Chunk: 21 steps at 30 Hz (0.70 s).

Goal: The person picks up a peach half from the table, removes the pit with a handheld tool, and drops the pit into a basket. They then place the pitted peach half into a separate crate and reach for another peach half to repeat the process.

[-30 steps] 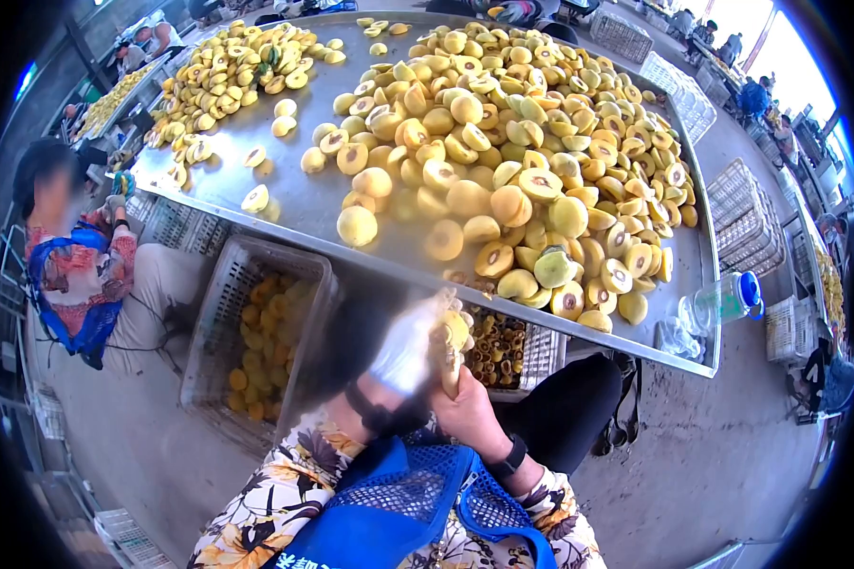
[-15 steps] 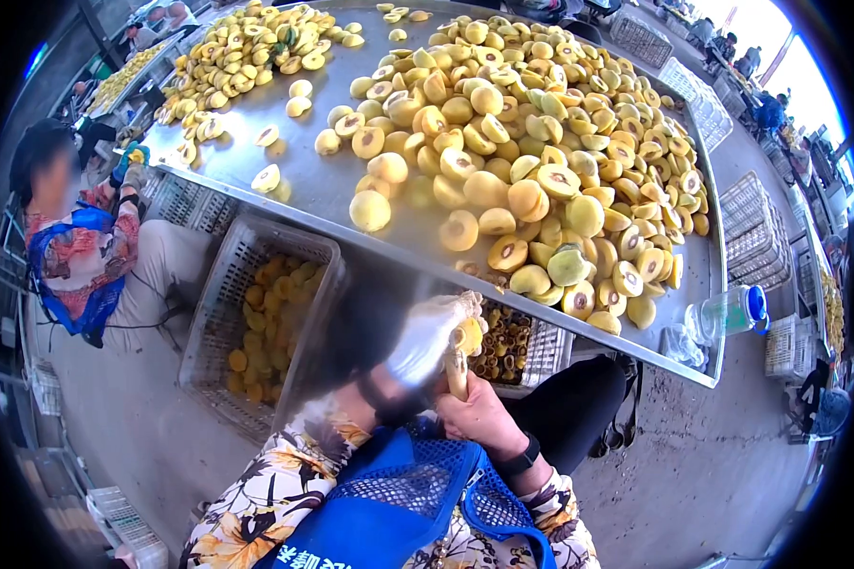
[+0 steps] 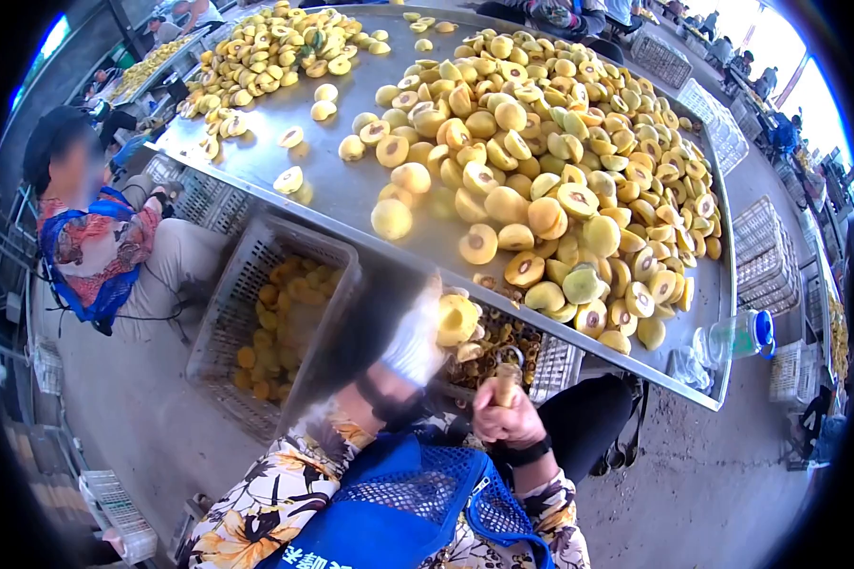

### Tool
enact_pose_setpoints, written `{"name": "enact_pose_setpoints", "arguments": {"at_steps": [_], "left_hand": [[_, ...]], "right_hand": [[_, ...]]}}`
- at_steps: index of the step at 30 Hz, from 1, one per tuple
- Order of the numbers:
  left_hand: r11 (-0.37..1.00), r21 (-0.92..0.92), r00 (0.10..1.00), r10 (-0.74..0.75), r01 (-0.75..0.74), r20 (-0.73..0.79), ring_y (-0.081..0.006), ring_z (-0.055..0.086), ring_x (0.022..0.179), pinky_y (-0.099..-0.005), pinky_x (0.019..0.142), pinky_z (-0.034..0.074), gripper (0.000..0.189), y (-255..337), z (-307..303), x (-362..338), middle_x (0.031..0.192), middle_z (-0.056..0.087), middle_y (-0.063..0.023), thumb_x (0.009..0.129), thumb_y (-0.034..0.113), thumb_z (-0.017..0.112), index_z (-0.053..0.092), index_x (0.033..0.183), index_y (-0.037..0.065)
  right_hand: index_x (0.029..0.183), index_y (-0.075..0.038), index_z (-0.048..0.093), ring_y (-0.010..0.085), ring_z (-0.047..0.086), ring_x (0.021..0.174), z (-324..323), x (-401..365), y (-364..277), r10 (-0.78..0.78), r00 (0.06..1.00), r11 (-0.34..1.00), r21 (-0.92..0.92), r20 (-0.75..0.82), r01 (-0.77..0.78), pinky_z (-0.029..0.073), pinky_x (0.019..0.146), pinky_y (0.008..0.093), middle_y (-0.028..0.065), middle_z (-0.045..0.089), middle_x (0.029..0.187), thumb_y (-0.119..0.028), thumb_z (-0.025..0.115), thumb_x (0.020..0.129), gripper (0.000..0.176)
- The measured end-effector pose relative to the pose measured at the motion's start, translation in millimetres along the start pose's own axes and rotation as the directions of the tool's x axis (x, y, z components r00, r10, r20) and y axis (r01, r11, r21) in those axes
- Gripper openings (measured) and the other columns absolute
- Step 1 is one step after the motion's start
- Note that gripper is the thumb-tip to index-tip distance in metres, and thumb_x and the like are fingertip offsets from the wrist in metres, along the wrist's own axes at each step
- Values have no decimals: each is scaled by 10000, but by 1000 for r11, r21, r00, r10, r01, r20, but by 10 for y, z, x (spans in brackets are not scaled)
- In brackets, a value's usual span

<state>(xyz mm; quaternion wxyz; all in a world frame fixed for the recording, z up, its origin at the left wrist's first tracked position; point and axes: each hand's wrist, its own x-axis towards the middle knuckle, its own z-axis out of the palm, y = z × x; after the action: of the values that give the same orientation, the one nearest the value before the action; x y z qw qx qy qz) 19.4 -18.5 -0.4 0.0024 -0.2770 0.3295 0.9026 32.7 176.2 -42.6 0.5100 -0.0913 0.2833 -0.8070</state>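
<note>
My left hand (image 3: 419, 334), in a white glove and blurred by motion, holds a yellow peach half (image 3: 456, 320) above a crate of dark pits (image 3: 517, 343). My right hand (image 3: 509, 417) is bare and closed round the wooden handle of a pitting tool (image 3: 507, 376), whose small round metal loop points up and away from me. A small gap separates the tool from the peach half. On the metal table (image 3: 342, 204) ahead lies a large heap of halved peaches (image 3: 541, 142), many with pits showing.
A crate of peach halves (image 3: 342, 248) stands on the floor at my left. A clear bottle with a blue cap (image 3: 745, 334) lies at the table's right corner beside a crumpled plastic bag (image 3: 690, 368). A seated co-worker (image 3: 95, 237) is at the left. Stacked crates (image 3: 767, 256) stand at the right.
My hands have come apart: the right hand with the tool has moved right, off the peach half. The peach half now faces the camera more. The whole view has shifted slightly.
</note>
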Motion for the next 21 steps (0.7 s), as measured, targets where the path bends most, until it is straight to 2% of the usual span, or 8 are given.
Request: {"name": "enact_pose_setpoints", "arguments": {"at_steps": [3,5,6,8,9,16,17,21], "left_hand": [[998,-58,994,25,-19,103,-230,630,601,-293,462,478,424,295,-184,-93,763,631,-79,903,509,461,553,924,95],[988,95,992,124,-120,-39,-211,632,608,-264,466,465,440,470,-589,4,748,629,-59,907,505,461,586,869,85],[865,447,942,312,-228,-125,-233,633,630,-295,501,473,427,552,-838,107,744,630,-68,900,479,485,602,829,75],[77,979,683,726,-188,74,-284,627,692,-360,588,481,385,754,-1067,135,755,631,-97,870,416,535,624,768,56],[-465,885,528,759,30,381,-314,619,733,-393,640,480,354,852,-1052,99,772,630,-117,848,379,562,631,747,48],[-556,783,685,457,-278,568,-329,623,783,-443,664,498,357,565,196,722,807,622,-119,809,444,553,575,967,124],[-588,783,807,352,-203,473,-332,629,798,-443,681,504,374,464,350,830,859,622,-131,803,442,553,560,1014,132],[-499,847,860,336,-184,385,-356,628,831,-457,710,506,386,111,295,1519,884,615,-162,779,372,566,550,1093,149]], "right_hand": [[921,-13,564,43,414,416,144,-6,-183,34,953,797,-567,-300,-207,323,388,210,-18,486,575,-56,592,814,118],[909,-17,573,38,440,432,49,-4,-64,-85,866,607,-715,-493,-348,334,389,192,-24,522,618,-102,625,798,148],[910,-16,572,43,445,428,-19,-38,-26,-65,855,653,-669,-515,-354,341,389,192,-21,520,614,-103,625,797,152],[958,-15,594,69,509,471,-195,-85,81,-2,846,697,-607,-533,-381,404,440,217,15,588,678,-146,611,789,215],[944,-15,587,63,487,450,-190,-63,113,-32,841,698,-614,-540,-368,384,419,211,6,563,657,-129,613,792,192],[939,-2,586,94,552,703,-248,171,273,-321,831,523,-817,-454,-244,475,657,250,13,592,769,-96,617,804,167],[938,-6,587,92,554,692,-179,154,255,-350,822,533,-817,-448,-218,477,643,250,14,591,760,-100,624,802,169],[945,-8,585,92,563,718,11,14,136,-353,783,476,-819,-511,-320,481,664,251,19,603,788,-95,638,788,187]]}}
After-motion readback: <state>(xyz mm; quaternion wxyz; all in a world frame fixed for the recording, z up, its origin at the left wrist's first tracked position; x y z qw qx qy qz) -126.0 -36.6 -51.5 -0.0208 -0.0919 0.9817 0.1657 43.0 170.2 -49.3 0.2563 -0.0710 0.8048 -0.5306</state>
